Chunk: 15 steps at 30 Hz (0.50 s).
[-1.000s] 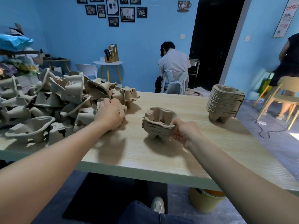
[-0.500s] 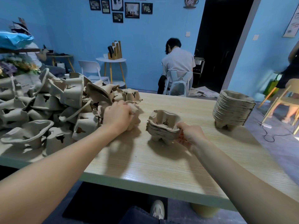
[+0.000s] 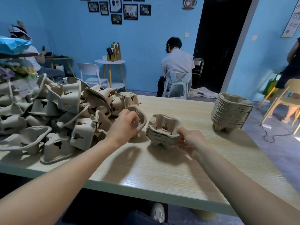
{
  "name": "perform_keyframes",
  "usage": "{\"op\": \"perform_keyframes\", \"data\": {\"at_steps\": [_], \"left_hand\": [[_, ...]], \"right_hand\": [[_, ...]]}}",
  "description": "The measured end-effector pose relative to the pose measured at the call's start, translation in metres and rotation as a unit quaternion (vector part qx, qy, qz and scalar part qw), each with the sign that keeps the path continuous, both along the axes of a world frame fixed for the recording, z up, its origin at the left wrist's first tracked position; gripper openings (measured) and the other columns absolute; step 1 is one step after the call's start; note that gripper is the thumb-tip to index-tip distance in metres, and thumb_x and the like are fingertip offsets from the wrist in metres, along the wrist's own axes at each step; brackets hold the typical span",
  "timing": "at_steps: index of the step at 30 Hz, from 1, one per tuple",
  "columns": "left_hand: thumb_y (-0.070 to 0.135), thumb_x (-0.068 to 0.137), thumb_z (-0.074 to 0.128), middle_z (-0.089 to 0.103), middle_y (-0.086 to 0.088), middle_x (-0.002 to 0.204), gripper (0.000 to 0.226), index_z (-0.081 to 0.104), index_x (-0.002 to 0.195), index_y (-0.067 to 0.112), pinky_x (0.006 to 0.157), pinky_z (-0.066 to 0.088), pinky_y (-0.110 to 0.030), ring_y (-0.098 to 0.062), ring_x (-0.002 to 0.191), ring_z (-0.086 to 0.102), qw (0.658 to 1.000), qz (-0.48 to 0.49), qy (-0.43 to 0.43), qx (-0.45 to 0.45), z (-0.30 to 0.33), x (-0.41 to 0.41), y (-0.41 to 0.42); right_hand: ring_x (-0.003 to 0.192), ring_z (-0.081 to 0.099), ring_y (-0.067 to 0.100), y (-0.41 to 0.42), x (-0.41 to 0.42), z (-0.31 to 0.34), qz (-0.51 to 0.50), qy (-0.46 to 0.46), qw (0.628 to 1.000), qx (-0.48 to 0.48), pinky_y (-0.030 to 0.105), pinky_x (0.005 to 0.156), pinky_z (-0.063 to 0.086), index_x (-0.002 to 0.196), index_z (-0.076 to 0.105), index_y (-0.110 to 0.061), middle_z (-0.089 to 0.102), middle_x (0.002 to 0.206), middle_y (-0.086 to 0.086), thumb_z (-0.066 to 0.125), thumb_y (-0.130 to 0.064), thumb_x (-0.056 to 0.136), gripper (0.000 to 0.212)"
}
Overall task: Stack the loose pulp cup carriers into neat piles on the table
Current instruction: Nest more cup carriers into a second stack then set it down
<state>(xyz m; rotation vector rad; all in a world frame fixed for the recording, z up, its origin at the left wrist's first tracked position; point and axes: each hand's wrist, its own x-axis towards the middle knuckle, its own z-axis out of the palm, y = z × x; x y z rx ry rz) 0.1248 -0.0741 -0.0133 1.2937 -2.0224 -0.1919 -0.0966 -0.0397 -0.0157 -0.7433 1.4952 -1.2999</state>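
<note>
My left hand (image 3: 124,125) has its grip curled round one loose carrier (image 3: 139,118), tilted on edge just right of the heap (image 3: 53,114). My right hand (image 3: 190,139) pinches the right rim of the short stack (image 3: 163,129), which stands on the tabletop (image 3: 162,168) just beside that carrier. A taller stack (image 3: 231,113) stands well apart to the right.

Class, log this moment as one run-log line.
left hand: grips loose carrier | right hand: holds small stack | tall stack: untouched
</note>
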Motion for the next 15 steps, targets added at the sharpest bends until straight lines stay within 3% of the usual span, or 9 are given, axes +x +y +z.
{"op": "perform_keyframes", "data": {"at_steps": [4,7,9,11,15], "left_hand": [[0.003,0.085,0.062,0.048,0.005,0.093,0.018,0.056,0.092,0.018,0.080,0.050,-0.038,-0.016,0.084,0.053,0.999,-0.043,-0.005,-0.021,-0.004,-0.005,-0.003],[0.012,0.089,0.058,0.049,0.000,0.106,0.015,0.055,0.103,0.016,0.081,0.048,-0.040,-0.022,0.095,0.054,0.998,0.047,-0.016,-0.044,0.002,-0.007,-0.013],[0.019,0.087,0.061,0.044,-0.008,0.121,0.034,0.050,0.119,0.014,0.088,0.045,-0.040,-0.027,0.110,0.047,0.986,0.141,-0.083,-0.029,0.001,-0.006,-0.023],[0.030,0.086,0.062,0.037,-0.014,0.131,0.052,0.041,0.130,0.011,0.098,0.038,-0.043,-0.033,0.121,0.037,0.970,0.204,-0.127,0.044,0.000,-0.003,-0.031],[0.043,0.086,0.061,0.025,-0.023,0.143,0.078,0.023,0.140,0.002,0.105,0.033,-0.047,-0.040,0.131,0.029,0.939,0.242,-0.083,0.228,-0.004,0.002,-0.047]], "right_hand": [[0.056,0.047,0.020,0.002,-0.010,0.002,-0.009,-0.011,1.000,0.001,0.038,0.064,0.048,0.070,0.055,-0.002,0.048,0.063,0.010,0.060,-0.003,0.085,0.016],[0.057,0.045,0.019,0.002,-0.019,0.003,-0.018,-0.010,1.000,0.002,0.037,0.062,0.047,0.070,0.054,-0.004,0.047,0.063,0.010,0.060,-0.003,0.085,0.016],[0.056,0.046,0.018,0.002,-0.024,0.004,-0.021,-0.010,1.000,0.003,0.035,0.059,0.048,0.070,0.054,-0.005,0.047,0.062,0.009,0.060,-0.004,0.085,0.017],[0.054,0.045,0.017,0.001,-0.028,0.005,-0.020,-0.011,1.000,0.003,0.033,0.056,0.047,0.069,0.054,-0.005,0.046,0.060,0.008,0.061,-0.004,0.085,0.017],[0.049,0.043,0.016,-0.002,-0.032,0.005,-0.017,-0.003,1.000,0.003,0.028,0.047,0.045,0.068,0.053,-0.005,0.045,0.058,0.008,0.062,-0.003,0.084,0.018]]}}
